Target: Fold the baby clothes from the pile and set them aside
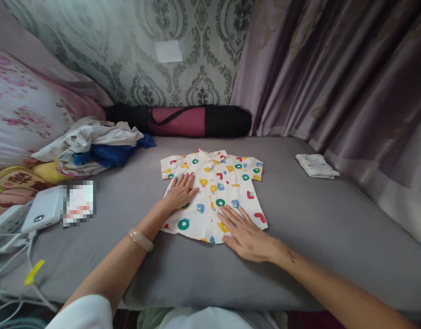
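A small white short-sleeved shirt [205, 183] with colourful letter prints lies spread flat, its collar pointing away from me. My left hand [181, 192] rests flat on the left side of its front, fingers stretched out. Lower down, my right hand [242, 233] lies on the right part near the hem, fingers extended and slightly apart. Both palms press on the cloth without gripping it. Both sleeves of the shirt lie out to the sides.
Grey bedding [299, 219] lies beneath the shirt. To the right is a folded white cloth [316, 165]. A black and maroon long bag [179, 121] lies along the wall. Crumpled clothes [103, 144], a white power bank [45, 210] and cables [30, 251] are at left.
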Demonstrator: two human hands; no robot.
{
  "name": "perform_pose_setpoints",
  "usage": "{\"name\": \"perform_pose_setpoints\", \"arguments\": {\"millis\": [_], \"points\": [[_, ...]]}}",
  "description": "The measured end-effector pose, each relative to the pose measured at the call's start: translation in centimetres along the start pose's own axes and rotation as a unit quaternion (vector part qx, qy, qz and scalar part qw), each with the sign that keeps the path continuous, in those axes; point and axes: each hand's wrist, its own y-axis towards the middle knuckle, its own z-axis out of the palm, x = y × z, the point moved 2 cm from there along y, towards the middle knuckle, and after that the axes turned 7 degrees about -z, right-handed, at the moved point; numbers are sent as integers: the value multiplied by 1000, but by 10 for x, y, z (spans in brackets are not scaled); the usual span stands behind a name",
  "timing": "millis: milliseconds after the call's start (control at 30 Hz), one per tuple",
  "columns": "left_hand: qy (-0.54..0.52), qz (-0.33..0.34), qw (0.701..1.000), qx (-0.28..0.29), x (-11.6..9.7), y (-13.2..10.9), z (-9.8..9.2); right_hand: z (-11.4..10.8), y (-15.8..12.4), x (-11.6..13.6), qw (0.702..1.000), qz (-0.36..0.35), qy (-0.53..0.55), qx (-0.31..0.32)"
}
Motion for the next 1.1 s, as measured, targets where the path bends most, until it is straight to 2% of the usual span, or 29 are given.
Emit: {"name": "perform_pose_setpoints", "arguments": {"millis": [67,133,200,233,300,333,467,633,733,933,1000,1100], "points": [[-13,21,999,35,1,1,-4,-7,-9,11,997,-27,68,33],[-37,80,994,66,-2,1,-7,-16,-10,13,985,-52,155,63],[-60,128,987,72,-5,2,-8,-24,-2,2,979,-41,197,29],[-64,131,987,65,-6,3,-8,-26,3,-9,982,-18,185,-11],[-56,96,993,42,-4,4,-4,-26,13,-34,989,45,99,-99],[-48,72,996,29,-2,5,-2,-23,17,-46,989,74,52,-114],[-30,23,999,3,17,5,4,-9,18,-77,988,105,-61,-90],[4,10,1000,-17,42,2,4,-4,-2,-81,988,108,-69,-81],[2,9,1000,0,53,3,2,-7,-17,-82,988,118,-53,-81],[-60,45,997,25,87,13,-13,-29,-48,-81,986,135,-1,-101],[-75,58,995,32,101,21,-22,-40,-51,-79,979,163,17,-121],[-72,57,995,34,108,39,-40,-49,-49,-79,952,262,21,-155]]}}
